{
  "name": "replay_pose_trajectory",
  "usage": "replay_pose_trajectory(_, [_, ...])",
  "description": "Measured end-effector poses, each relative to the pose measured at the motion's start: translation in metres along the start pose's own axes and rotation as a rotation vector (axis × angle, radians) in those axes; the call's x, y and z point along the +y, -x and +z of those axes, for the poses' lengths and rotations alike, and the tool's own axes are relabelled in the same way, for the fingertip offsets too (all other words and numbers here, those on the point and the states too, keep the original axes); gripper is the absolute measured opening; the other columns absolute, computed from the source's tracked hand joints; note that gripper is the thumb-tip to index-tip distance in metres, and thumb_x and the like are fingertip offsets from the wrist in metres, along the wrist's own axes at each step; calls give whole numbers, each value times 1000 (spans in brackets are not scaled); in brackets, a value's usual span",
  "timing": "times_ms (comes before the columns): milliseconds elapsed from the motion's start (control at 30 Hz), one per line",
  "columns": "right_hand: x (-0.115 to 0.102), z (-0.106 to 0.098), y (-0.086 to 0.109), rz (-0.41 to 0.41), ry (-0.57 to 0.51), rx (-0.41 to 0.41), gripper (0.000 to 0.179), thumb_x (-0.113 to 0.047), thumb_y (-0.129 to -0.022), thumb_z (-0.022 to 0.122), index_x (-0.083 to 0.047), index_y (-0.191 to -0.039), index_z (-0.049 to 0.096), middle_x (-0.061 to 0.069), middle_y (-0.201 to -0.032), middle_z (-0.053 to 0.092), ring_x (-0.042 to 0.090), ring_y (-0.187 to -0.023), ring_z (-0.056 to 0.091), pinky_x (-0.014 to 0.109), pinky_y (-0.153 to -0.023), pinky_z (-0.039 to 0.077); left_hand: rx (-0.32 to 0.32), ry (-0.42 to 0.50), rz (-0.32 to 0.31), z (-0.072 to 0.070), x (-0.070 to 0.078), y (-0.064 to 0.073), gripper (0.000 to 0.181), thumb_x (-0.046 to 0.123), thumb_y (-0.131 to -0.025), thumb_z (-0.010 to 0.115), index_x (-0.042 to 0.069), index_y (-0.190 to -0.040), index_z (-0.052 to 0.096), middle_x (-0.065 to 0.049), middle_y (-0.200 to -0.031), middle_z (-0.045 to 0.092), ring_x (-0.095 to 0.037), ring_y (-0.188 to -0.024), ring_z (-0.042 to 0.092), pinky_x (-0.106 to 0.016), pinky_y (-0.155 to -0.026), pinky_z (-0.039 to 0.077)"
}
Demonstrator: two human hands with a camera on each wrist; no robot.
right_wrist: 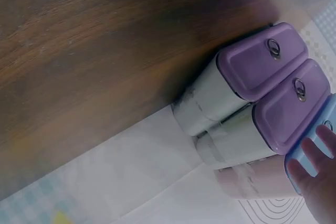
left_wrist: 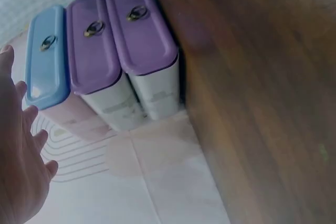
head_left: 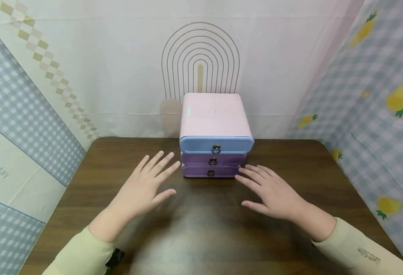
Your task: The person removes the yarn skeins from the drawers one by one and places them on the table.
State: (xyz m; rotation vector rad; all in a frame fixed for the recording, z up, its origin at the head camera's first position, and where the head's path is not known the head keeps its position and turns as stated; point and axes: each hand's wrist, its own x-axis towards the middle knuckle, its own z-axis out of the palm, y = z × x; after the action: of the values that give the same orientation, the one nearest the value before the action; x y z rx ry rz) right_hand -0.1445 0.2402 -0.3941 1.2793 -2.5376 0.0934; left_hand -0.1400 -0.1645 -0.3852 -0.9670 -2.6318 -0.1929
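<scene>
A stack of three small drawer boxes stands at the back middle of the table. The top box has a pink body and a blue drawer front; the two below have purple fronts and whitish sides. Each front carries a ring pull. My left hand hovers left of the stack, fingers spread and holding nothing. On the other side, my right hand is held with its fingers extended near the lowest drawer's right end; whether it touches cannot be told.
The dark wooden table reaches back to a white cloth backdrop with an arch print. Checked cloths hang on the left and right. A small black object sits at the left sleeve.
</scene>
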Motion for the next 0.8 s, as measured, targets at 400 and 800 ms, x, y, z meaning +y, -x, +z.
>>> replay_pose_trajectory(400, [-5, -3, -11, -9, -40, 118, 50, -43, -99, 56, -11, -137, 58, 8, -132, 61, 26, -120, 57, 47, -98, 47, 43, 37, -38, -20, -22, -26, 69, 61, -100, 38, 26, -159, 26, -1, -165, 20, -28, -151, 14, -52, -120, 9])
replay_pose_trajectory(800, [-13, -4, -28, 128, -111, 182, 41, -29, -94, 65, -9, -129, 64, 7, -119, 67, 23, -108, 63, 42, -83, 56, 73, 222, -126, -21, -36, -58, 65, 53, -103, 42, 30, -160, 20, 6, -165, 14, -23, -151, 11, -49, -121, 11])
